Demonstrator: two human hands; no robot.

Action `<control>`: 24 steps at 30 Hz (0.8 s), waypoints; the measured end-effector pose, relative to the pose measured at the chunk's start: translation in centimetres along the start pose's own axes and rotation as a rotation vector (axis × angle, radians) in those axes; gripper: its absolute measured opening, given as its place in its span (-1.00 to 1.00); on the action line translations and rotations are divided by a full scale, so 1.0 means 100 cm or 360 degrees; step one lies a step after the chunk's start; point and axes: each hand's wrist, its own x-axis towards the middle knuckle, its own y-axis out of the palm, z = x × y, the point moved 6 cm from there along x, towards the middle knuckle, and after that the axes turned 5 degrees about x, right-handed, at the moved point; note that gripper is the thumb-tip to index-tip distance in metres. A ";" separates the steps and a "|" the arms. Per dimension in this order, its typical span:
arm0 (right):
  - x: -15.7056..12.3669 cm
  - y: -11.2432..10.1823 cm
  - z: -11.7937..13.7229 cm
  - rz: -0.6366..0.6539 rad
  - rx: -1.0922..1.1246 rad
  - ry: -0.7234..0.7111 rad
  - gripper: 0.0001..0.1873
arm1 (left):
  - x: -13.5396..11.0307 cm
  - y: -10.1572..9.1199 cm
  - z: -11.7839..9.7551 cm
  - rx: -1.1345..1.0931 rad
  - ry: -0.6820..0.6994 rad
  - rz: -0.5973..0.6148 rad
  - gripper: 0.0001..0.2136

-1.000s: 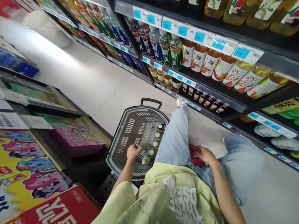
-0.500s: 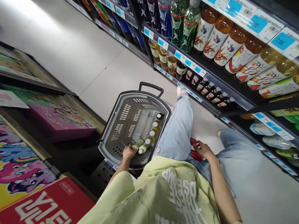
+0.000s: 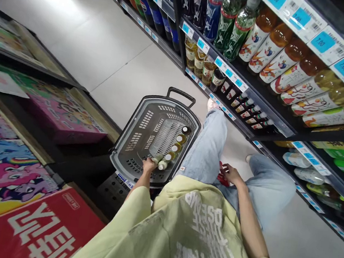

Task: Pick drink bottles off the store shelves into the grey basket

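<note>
My left hand [image 3: 149, 166] is inside a grey shopping basket [image 3: 115, 149], near its close end. Its fingers are closed round a pale greenish bottle [image 3: 157, 158], partly hidden by the hand. Beside that bottle, several more capped bottles [image 3: 176, 147] stand in a row along the basket's right side. Low by my thigh, my right hand [image 3: 231, 175] has its fingers curled on a red thing [image 3: 222, 179]. Most of the red thing is hidden, so its kind cannot be made out.
Shelves of drink bottles [image 3: 266, 52] with price tags run along the right. A display of boxes, including a pink box [image 3: 74, 126] and a red box [image 3: 32, 229], borders the left. Pale floor [image 3: 111, 61] lies beyond the basket, whose black handle [image 3: 181, 94] is at its far end.
The camera view has shifted and turned slightly. My left hand stays on the pale bottle in the basket, with the bottle close to the row. My right hand keeps hold of the red thing.
</note>
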 end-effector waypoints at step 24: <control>-0.017 -0.018 0.053 -0.0272 0.0131 -0.0270 -0.65 | -0.173 -0.139 -0.350 -0.0189 0.1779 -0.0548 -0.49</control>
